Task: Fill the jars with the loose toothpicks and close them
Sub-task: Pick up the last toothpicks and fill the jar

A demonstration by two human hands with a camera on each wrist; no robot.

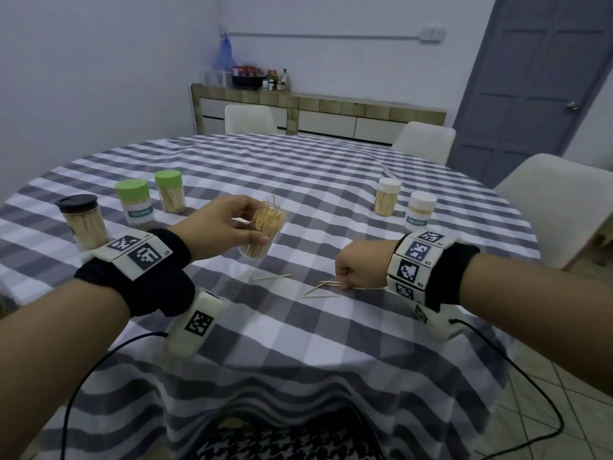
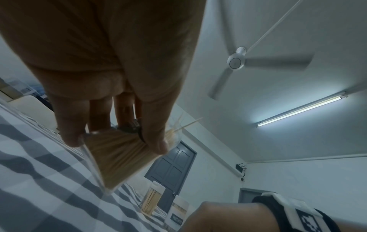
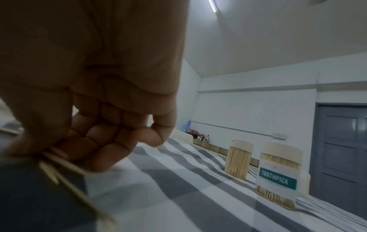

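My left hand (image 1: 229,220) grips an open clear jar (image 1: 262,234) full of toothpicks, held tilted above the checked table (image 1: 315,180). The left wrist view shows the same jar (image 2: 119,157) between thumb and fingers. My right hand (image 1: 345,272) is down on the cloth, its curled fingers pinching loose toothpicks (image 1: 326,283); the right wrist view shows those toothpicks (image 3: 51,164) under the fingertips. A few more loose toothpicks (image 1: 272,277) lie between the hands.
Closed jars stand at the left: a black-lidded one (image 1: 84,220) and two green-lidded ones (image 1: 134,202) (image 1: 170,190). Two white-lidded jars (image 1: 386,195) (image 1: 419,210) stand at the right. White chairs (image 1: 544,207) ring the table.
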